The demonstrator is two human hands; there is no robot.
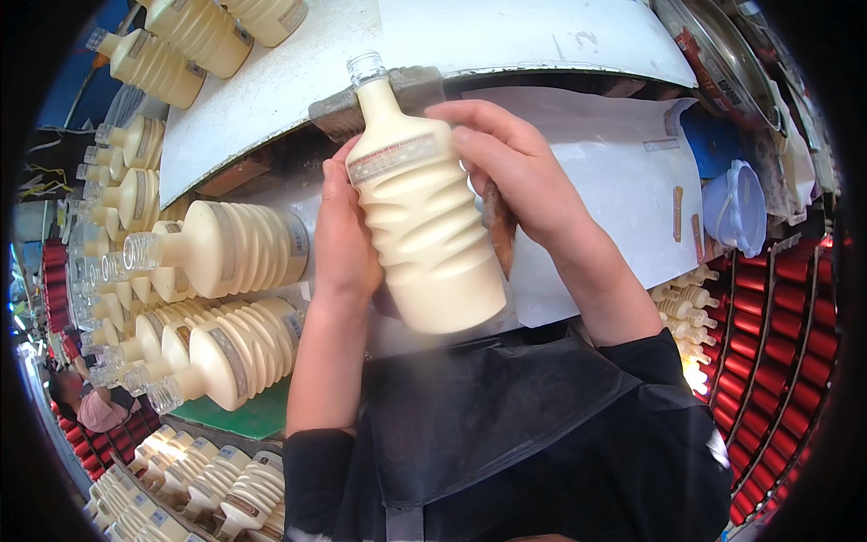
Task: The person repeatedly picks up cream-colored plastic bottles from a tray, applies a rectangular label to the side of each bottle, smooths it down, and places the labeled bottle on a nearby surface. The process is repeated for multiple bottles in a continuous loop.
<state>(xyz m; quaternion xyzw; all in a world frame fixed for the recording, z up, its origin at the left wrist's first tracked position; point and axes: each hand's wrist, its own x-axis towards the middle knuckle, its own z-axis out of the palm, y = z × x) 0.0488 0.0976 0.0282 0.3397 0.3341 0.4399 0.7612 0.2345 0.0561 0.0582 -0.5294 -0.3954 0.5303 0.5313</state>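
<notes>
A cream-coloured bottle (433,248) with wavy ribbed sides and a clear threaded neck tilts between my hands, its neck pointing away from me. My left hand (348,239) is wrapped along its left side, fingers partly hidden behind it. At the right shoulder, my right hand (515,167) grips with thumb and fingers. A pale strip label (393,155) with small print runs across the shoulder. Behind the neck lies a grey block (420,88) at the bench edge. A brown piece (497,230) shows under my right hand; its kind is unclear.
Several similar bottles (235,248) are stacked at the left, and more (217,488) stand lower left. A white bench top (506,36) spans the far side. At right are a white sheet (596,217), a light blue bucket (736,208) and rows of red cylinders (768,361). A person (99,406) is far left.
</notes>
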